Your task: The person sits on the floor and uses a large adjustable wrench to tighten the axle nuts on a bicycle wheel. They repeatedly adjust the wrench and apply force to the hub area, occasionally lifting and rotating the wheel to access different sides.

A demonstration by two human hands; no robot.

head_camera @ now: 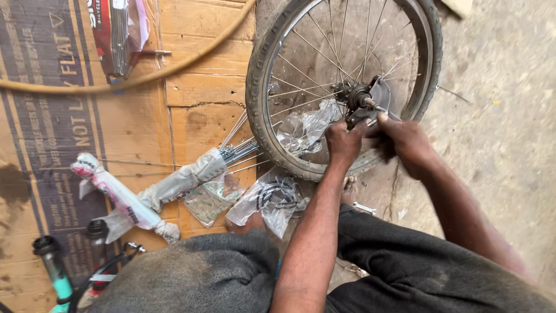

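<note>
Hands (pixel 373 139) at wheel hub (pixel 360 95), spoke bundle (pixel 191 177) nearby

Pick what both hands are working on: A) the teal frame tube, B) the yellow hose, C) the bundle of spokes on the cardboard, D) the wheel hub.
D: the left hand and right hand both grip at the hub in the middle of the wheel, well away from the spokes bundle on the cardboard.
</note>
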